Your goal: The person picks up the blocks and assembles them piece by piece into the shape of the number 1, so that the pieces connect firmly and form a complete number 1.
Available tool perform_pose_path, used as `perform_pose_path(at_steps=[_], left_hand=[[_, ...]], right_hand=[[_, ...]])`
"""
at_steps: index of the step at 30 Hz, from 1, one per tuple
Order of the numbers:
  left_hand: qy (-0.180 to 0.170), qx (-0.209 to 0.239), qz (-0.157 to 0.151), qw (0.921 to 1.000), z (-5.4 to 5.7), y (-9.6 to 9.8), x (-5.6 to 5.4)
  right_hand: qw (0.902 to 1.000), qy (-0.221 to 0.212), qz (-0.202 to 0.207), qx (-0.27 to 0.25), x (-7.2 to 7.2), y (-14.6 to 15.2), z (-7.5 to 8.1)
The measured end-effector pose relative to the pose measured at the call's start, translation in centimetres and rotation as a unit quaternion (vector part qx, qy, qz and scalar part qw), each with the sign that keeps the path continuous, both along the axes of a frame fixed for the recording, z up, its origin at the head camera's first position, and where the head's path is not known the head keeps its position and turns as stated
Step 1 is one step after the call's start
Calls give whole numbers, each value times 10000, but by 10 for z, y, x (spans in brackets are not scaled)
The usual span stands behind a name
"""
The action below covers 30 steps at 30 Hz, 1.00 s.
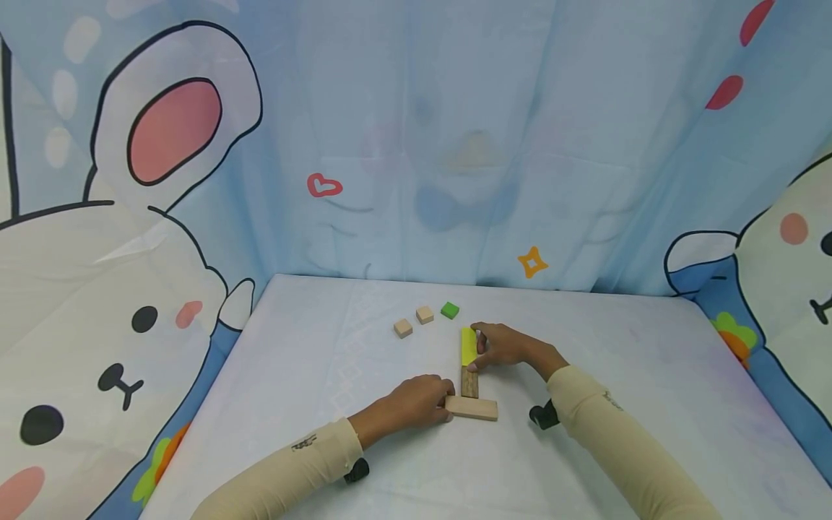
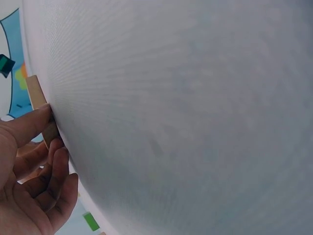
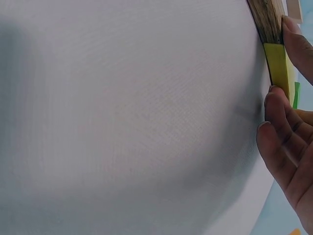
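A pale wooden plank (image 1: 473, 409) lies crosswise on the white table, and my left hand (image 1: 419, 401) pinches its left end between thumb and fingers. Behind the plank's middle, a darker brown wooden block (image 1: 469, 384) points away from me. A yellow block (image 1: 468, 348) continues the line from its far end, the three forming an upside-down T. My right hand (image 1: 508, 345) grips the yellow block, thumb near its joint with the brown one and fingers at the far end. The right wrist view shows the yellow block (image 3: 278, 66) end to end with the brown block (image 3: 266, 22).
Beyond the yellow block's left side are a green block (image 1: 450, 310) and two small pale wooden cubes, one nearer (image 1: 403, 328) and one farther (image 1: 425, 314). A blue cartoon-printed curtain (image 1: 403, 144) hangs behind the white table (image 1: 312, 339).
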State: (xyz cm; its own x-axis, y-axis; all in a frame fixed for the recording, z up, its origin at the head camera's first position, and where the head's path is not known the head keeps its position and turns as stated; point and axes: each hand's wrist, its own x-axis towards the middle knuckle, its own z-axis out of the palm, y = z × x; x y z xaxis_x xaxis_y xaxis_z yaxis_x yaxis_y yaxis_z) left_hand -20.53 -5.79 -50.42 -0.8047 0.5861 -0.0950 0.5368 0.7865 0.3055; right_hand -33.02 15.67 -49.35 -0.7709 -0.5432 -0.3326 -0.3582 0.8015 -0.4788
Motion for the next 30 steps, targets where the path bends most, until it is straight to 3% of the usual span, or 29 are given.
perform_pose_path(at_steps=[24,30], left_hand=[[-27,-68,2,10000,2,-1,0],[-90,-69,18,9999,3,-1,0]], right_hand=[[9999,-1,-119,-66,-1,4,-7],[9996,162,-31,-210,-1,9,-5]])
